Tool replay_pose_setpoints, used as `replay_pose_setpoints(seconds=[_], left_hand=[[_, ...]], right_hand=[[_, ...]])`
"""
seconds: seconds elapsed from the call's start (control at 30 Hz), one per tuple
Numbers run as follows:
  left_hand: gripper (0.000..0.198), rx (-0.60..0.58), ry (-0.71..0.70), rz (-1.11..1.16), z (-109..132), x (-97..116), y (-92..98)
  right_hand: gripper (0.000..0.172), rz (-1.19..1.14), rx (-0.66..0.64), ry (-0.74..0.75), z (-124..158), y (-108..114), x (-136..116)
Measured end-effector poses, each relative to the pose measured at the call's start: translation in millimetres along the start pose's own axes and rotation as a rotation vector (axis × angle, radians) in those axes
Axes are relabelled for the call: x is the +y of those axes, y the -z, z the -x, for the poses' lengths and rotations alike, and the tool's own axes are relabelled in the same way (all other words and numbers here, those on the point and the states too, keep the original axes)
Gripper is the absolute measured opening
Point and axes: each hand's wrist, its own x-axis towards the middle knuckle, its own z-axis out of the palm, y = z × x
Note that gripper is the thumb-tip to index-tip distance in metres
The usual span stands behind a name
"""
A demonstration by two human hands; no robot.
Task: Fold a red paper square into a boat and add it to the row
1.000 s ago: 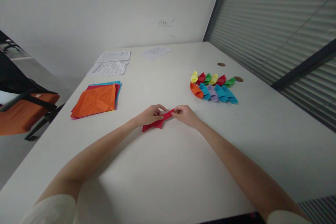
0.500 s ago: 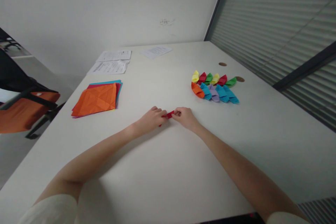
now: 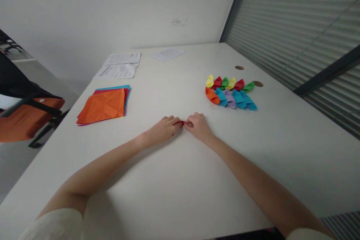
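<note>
While a second ago a long red strip stuck out lower left of the hands, the red paper (image 3: 180, 123) is now almost fully covered: only a thin sliver shows between the two hands at frame centre, plus a speck under the left fingers. Half a second ago a short red tab still showed; it has shrunk further.

Left hand (image 3: 164, 129): fingers curled down over the paper, tips pinching its left end against the table (image 3: 174, 191). It has slid right, toward the other hand. Right hand (image 3: 199, 126): fingers bent, tips closed on the paper's right end. Position nearly unchanged, a touch lower in the frame. The fingertips of both hands now meet or nearly meet over the piece; a second ago a gap of red lay between them.

Paper location: flat on the white table, centre of frame, just above the middle line, pressed under both sets of fingertips. Exact fold shape can't be made out, too much is hidden.

Unchanged around it: stack of coloured sheets (image 3: 102, 105), orange on top, left of centre; two rows of folded paper pieces (image 3: 230, 93) right of centre, well apart from the hands; printed pages (image 3: 119, 65) upper left of the table; orange chair (image 3: 24, 122) at the left edge.
</note>
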Motion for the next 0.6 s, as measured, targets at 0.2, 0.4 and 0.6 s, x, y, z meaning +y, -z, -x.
replay_pose_setpoints(seconds=[0.2, 0.4, 0.6], left_hand=[[0.033, -0.019, 0.02, 0.052, -2.4, -3.9, 1.2], [0.027, 0.006, 0.052, 0.085, -4.3, -5.4, -1.3], [0.022, 0.005, 0.07, 0.076, -7.2, -5.2, 1.9]], right_hand=[[0.017, 0.123, -0.049, 0.211, 0.3, 5.1, 2.7], [0.022, 0.363, -0.104, 0.419, -0.1, 15.9, -1.1], [0.019, 0.425, -0.171, 0.52, -1.8, 23.6, -1.9]])
